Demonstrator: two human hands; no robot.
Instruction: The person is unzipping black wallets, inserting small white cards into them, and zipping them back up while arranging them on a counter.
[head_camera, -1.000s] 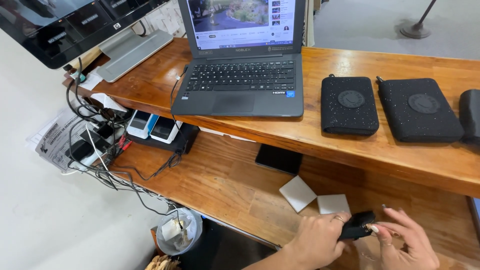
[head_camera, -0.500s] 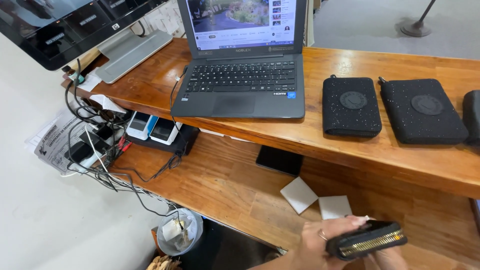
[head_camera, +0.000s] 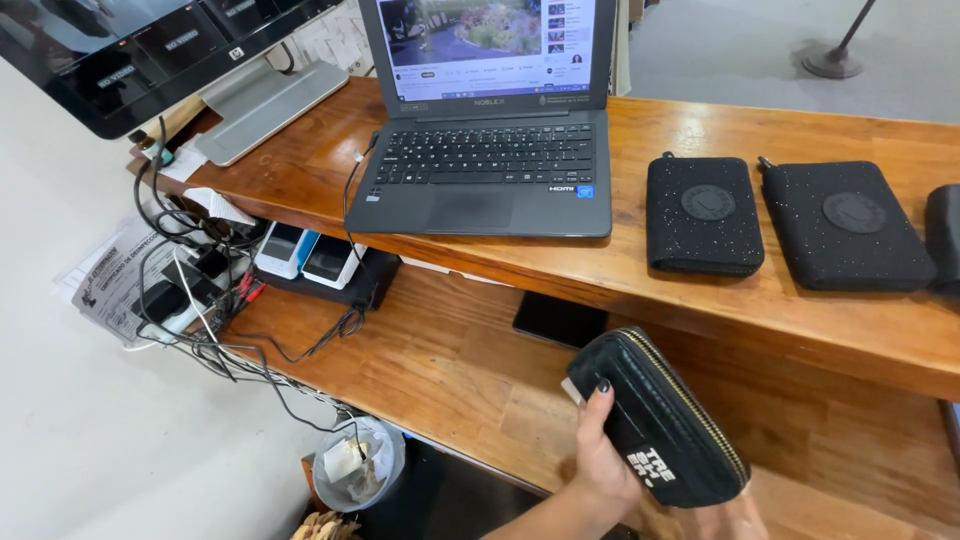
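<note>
My left hand (head_camera: 600, 465) is shut on a black zip case (head_camera: 660, 420) with a gold zipper along its edge, thumb pressed on its near face. The case is held tilted above the lower wooden shelf (head_camera: 430, 360), just below the front edge of the upper desk (head_camera: 700, 300). Only a small part of my right hand (head_camera: 738, 518) shows at the bottom edge, touching the case's lower end; its fingers are hidden. Two similar black speckled pouches (head_camera: 703, 215) (head_camera: 848, 225) lie flat on the desk above.
An open laptop (head_camera: 480, 170) sits on the desk, a monitor (head_camera: 130, 50) at far left. A third pouch (head_camera: 945, 235) is cut by the right edge. Tangled cables (head_camera: 200, 300), small white devices (head_camera: 305, 255) and a flat black slab (head_camera: 560, 320) occupy the shelf. A bin (head_camera: 355, 465) stands below.
The black case has come up from the bottom edge and turned, so its broad face and zipper now show. It now covers the white cards seen on the shelf earlier.
</note>
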